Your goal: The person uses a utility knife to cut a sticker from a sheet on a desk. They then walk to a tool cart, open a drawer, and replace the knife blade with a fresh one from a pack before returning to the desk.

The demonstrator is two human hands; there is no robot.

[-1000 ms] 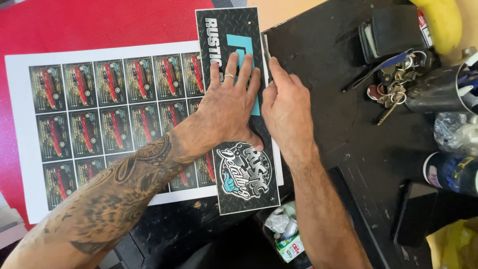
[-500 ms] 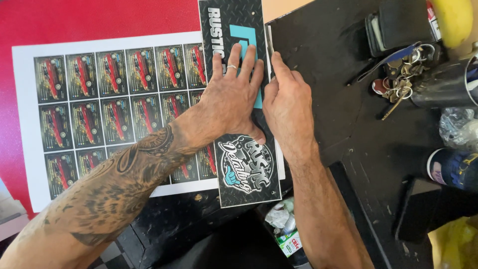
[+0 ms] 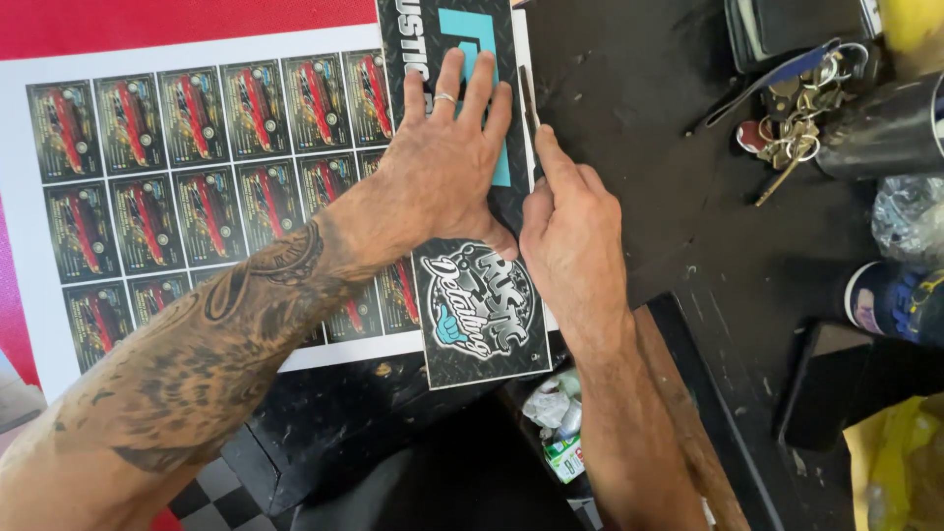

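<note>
Two hands are down on the job: the left hand (image 3: 447, 167) lies flat, fingers spread, pinning a long black plate (image 3: 467, 197) with teal markings over the right margin of a printed sheet (image 3: 147, 167) of small car pictures, near the far edge of the dark surface (image 3: 669, 197). It presses rather than grasps. The right hand (image 3: 570, 236) sits just beside it, touching the plate's right edge, fingers clenched round a thin blade (image 3: 528, 108) that runs along that edge with the forefinger stretched over it. By the look of it, this is a trimming cut with the plate serving as straightedge; the next stroke would call for steady pressure from the flat hand and the blade kept tight to the edge. Keys (image 3: 792, 138) lie well apart, towards the far right corner.
</note>
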